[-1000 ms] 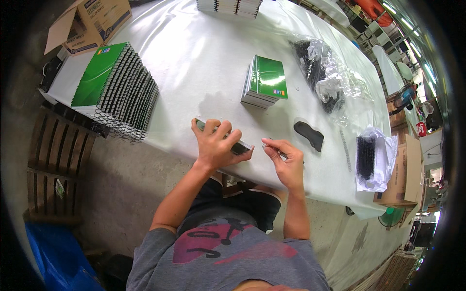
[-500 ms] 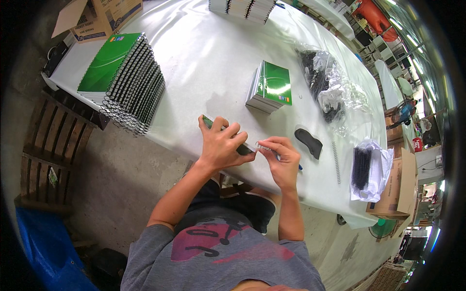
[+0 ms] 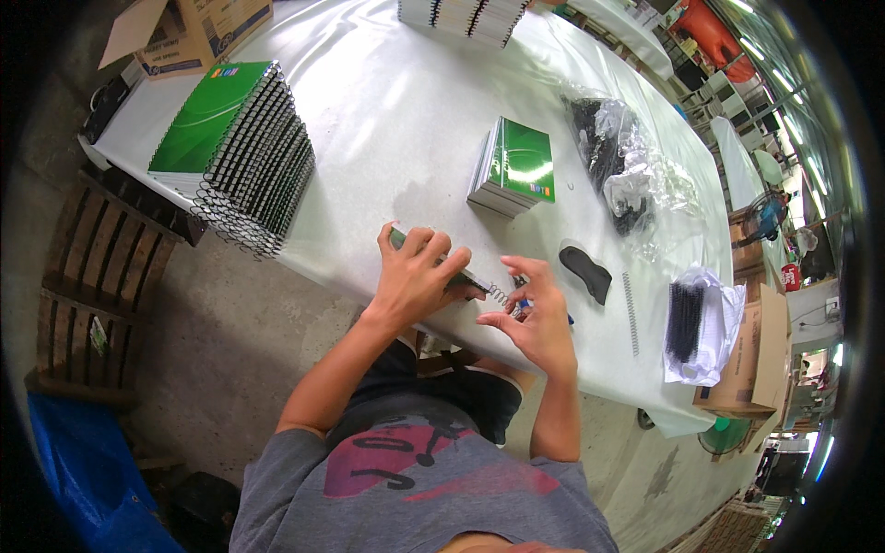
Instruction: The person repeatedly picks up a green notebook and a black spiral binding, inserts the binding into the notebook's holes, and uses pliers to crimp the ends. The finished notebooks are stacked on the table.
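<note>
A green-covered notebook (image 3: 397,238) is gripped by my left hand (image 3: 412,276), whose fingers wrap over it and hide most of it. From the notebook's right end sticks out a thin wire spiral coil (image 3: 499,294). My right hand (image 3: 542,323) is beside that coil, thumb and fingers spread apart around its free end. Something blue, perhaps a pen, shows in part behind the right fingers. Beyond my hands stands a small stack of green notebooks (image 3: 524,158). To the right lie a dark curved pad (image 3: 585,275) and another loose spiral coil (image 3: 631,313).
A tall stack of spiral-bound green notebooks (image 3: 217,115) stands at the left, by a cardboard box (image 3: 198,37). Clear plastic with black coils (image 3: 608,147) lies far right. Nearer are a white wrapper (image 3: 724,313) holding black coils and another carton (image 3: 758,346).
My right hand has gone from pinching the coil's end to spread fingers, shifting slightly right and down. More of the coil now shows outside the notebook. My left hand keeps its grip.
</note>
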Motion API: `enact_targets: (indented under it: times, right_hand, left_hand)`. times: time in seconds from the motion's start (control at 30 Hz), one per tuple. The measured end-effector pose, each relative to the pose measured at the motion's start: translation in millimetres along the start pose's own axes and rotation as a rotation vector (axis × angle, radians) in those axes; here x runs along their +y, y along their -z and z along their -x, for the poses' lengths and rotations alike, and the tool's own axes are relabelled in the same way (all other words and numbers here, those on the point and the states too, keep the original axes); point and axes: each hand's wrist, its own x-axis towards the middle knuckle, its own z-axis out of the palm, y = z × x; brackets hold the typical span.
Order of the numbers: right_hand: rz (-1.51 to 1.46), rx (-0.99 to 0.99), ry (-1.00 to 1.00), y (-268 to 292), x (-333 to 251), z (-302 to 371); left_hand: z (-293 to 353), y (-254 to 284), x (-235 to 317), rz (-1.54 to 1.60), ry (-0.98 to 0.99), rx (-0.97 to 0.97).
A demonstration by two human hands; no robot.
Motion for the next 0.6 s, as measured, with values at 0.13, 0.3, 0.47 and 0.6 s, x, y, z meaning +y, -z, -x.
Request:
enact_targets:
  times: [0.13,0.3,0.47,0.6]
  right_hand:
    - [0.054,-0.03,0.114,1,14,5]
    - [0.009,-0.16,-0.057,3,17,5]
    - [0.422,0.031,0.173,47,50,-10]
    - [0.925,0.17,-0.082,82,93,-2]
  left_hand:
    - [3,2,1,-0.005,-0.037,0.039]
    - [-4,2,2,0.036,-0.011,0.006]
    - [-3,8,-1,0.083,-0.006,-0.041]
    - [1,11,-3,0.101,-0.011,-0.086]
